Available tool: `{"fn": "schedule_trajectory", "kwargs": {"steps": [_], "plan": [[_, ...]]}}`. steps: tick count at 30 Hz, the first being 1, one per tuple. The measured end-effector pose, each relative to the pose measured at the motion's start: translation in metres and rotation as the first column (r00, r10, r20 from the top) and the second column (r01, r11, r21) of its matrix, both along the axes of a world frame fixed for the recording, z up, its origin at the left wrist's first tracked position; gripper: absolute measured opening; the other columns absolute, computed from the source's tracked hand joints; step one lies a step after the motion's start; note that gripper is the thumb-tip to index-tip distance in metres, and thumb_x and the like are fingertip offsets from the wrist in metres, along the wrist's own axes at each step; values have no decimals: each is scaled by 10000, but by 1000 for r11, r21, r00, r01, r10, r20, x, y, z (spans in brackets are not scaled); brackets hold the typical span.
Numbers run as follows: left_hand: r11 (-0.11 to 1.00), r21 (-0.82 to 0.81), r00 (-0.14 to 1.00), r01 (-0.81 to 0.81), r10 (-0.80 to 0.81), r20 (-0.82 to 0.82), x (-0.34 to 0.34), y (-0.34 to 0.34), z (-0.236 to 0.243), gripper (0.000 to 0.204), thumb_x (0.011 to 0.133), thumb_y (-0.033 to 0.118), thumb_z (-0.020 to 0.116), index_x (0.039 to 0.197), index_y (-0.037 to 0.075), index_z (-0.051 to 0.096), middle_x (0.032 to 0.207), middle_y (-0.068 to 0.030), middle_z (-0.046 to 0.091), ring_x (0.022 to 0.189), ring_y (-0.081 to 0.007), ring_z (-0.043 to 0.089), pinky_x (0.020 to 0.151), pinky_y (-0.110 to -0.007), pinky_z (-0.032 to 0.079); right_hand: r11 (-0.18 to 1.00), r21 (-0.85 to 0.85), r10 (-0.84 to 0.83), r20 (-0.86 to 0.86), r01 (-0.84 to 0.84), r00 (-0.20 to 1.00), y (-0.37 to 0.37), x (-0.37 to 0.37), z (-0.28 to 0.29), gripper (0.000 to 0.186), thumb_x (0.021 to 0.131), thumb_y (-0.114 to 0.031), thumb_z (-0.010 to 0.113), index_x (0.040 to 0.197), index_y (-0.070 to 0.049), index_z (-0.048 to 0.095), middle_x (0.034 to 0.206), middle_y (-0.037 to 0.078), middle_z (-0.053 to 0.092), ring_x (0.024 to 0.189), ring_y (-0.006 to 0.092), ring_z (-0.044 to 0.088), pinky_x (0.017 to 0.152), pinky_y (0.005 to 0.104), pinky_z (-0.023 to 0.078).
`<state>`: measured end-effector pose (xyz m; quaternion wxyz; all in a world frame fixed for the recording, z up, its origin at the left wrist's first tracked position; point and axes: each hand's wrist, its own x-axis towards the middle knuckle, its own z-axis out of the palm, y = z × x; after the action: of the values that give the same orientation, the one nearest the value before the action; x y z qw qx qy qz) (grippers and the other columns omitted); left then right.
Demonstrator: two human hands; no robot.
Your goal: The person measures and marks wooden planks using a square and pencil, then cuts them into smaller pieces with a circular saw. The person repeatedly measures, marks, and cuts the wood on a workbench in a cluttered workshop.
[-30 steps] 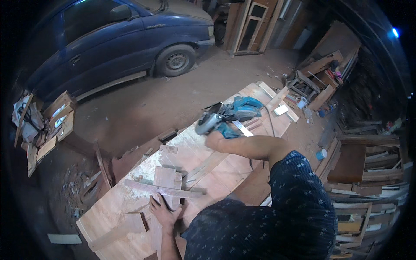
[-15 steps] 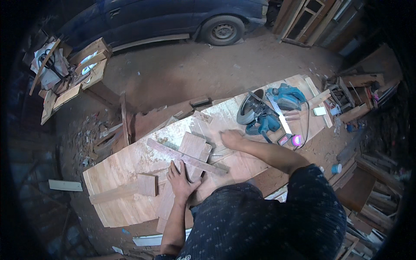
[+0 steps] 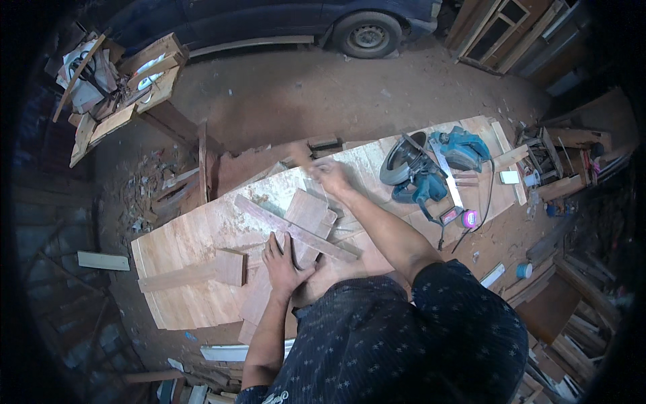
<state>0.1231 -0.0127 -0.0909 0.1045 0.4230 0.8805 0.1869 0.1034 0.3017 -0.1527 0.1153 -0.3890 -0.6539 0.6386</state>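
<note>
- Head view: left hand (image 3: 281, 259) lay open, flat on the wood pieces (image 3: 306, 219) mid-tabletop (image 3: 182, 249).
- Right hand (image 3: 330, 176) was blurred near the far edge; grip impossible to tell.
- Circular saw (image 3: 420, 168) sat right, well apart; bare board lay left.

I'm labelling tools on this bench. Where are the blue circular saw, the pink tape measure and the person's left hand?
blue circular saw (image 3: 431, 168), head view, on its motor housing.
pink tape measure (image 3: 469, 218), head view, on its round case.
left hand (image 3: 284, 266), head view, on the back of the hand.
</note>
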Motion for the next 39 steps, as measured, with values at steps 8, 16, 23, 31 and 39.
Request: {"fn": "schedule_trajectory", "kwargs": {"steps": [8, 16, 23, 31, 39], "plan": [[995, -32, 995, -93, 92, -38, 11, -26, 6, 1147, 735, 631, 820, 1575, -14, 378, 1553, -380, 327, 1399, -533, 357, 1173, -628, 269, 566, 680, 339, 323, -466, 883, -119, 164, 106, 695, 903, -377, 782, 1393, 5, 470, 1228, 254, 646, 1087, 434, 668, 930, 489, 553], [975, -184, 964, -126, 165, 208, -11, -48, 16, 1313, 639, 458, 904, 1612, -70, 197, 1433, -344, 446, 1332, -490, 441, 1149, -537, 360, 921, 200, 218, 444, -333, 869, -131, 204, 95, 581, 927, -239, 719, 1389, -31, 435, 1254, 303, 625, 1131, 495, 634, 926, 565, 525], [979, 125, 908, -161, 97, 408, -4, -125, 66, 1343, 565, 303, 915, 1632, -48, 178, 1410, -307, 464, 1345, -435, 477, 1158, -504, 388, 843, 532, -142, 357, -76, 923, -96, 271, 27, 616, 946, -296, 716, 1436, -15, 469, 1230, 283, 645, 1123, 448, 644, 940, 507, 525], [967, 237, 896, -95, -21, 444, 8, -140, 119, 1300, 538, 281, 945, 1611, -19, 274, 1478, -262, 467, 1383, -430, 476, 1166, -517, 386, 923, -296, 121, -387, -247, 914, -103, 164, 189, 803, 908, -325, 792, 1548, -6, 426, 1444, 170, 580, 1266, 292, 592, 1067, 449, 484], [979, 193, 797, -65, -65, 600, 7, -129, 134, 1296, 506, 284, 958, 1596, -31, 331, 1560, -254, 441, 1472, -386, 427, 1222, -494, 329, 721, -354, 369, -532, -596, 762, -118, 101, 257, 697, 924, -309, 817, 1449, 39, 518, 1307, 155, 647, 1146, 169, 659, 996, 333, 541]]}}
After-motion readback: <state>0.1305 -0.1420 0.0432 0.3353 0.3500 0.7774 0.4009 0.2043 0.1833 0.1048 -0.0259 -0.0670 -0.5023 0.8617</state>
